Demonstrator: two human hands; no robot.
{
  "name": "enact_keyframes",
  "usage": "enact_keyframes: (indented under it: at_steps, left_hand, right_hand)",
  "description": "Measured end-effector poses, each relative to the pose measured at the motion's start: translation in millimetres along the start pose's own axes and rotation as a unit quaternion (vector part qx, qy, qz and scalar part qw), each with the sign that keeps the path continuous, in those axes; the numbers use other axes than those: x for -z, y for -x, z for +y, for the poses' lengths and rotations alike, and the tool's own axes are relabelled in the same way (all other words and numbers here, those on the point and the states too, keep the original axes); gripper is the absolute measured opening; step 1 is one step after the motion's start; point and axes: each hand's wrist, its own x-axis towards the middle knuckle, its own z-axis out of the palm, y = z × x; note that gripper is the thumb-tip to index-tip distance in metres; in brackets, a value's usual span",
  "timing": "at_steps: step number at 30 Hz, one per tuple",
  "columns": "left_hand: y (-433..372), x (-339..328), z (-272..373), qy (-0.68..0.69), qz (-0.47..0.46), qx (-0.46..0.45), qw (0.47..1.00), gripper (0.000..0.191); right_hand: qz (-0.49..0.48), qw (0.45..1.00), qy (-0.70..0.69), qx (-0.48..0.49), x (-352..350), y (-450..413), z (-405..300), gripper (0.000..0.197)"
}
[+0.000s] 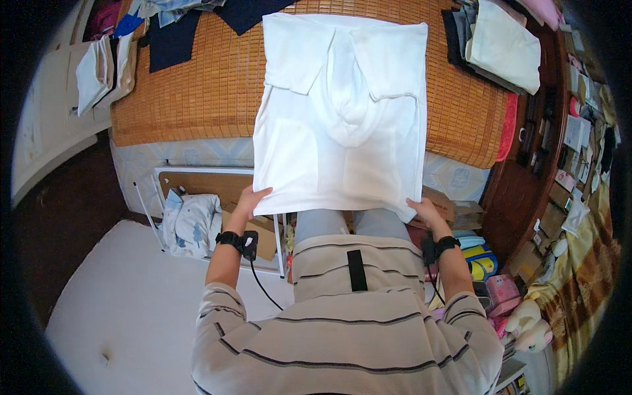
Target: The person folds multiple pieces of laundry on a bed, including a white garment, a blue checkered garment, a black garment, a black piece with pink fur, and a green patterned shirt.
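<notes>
A white hooded garment (331, 168) is spread over a bamboo mat, its sleeves folded inward across the upper part and its hood lying between them. The lower edge hangs past the mat's near side, above my thighs. My left hand (255, 199) pinches the lower left corner, thumb on top. At the lower right corner my right hand (425, 211) grips the cloth the same way. The fingers under the cloth are hidden.
Folded clothes (503, 47) lie at the mat's right end, dark cloth (173, 42) at its far left. Other folded garments (98, 74) hang over the left edge. Below the bed stand a white-framed rack (207, 170) with a patterned pillow (195, 224), and a cardboard box (439, 202).
</notes>
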Motion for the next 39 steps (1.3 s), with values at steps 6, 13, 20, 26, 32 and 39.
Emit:
enact_keyframes:
  at_steps: [6,13,20,26,32,39]
  left_hand:
    - [22,-5,41,-0.020,-0.015,-0.011,1.000,0.044]
    - [61,-11,135,0.010,-0.006,-0.044,0.999,0.068]
    - [23,-11,250,0.159,-0.100,-0.171,0.967,0.049]
    - [-91,2,338,0.442,-0.274,-0.124,0.845,0.041]
    - [-87,-56,358,0.196,-0.102,-0.303,0.927,0.070]
    - [-157,-53,272,-0.522,0.085,-0.388,0.755,0.083]
  right_hand:
    - [0.124,0.986,-0.082,0.069,-14,16,0,0.035]
    - [0.118,0.976,-0.174,0.064,5,71,-101,0.033]
    - [0.124,0.899,-0.304,0.291,71,48,-237,0.023]
    - [0.034,0.794,-0.475,0.377,95,-27,-364,0.022]
    - [0.176,0.879,-0.239,0.374,47,-75,-366,0.057]
    - [0.283,0.823,0.424,0.252,-51,-100,-307,0.065]
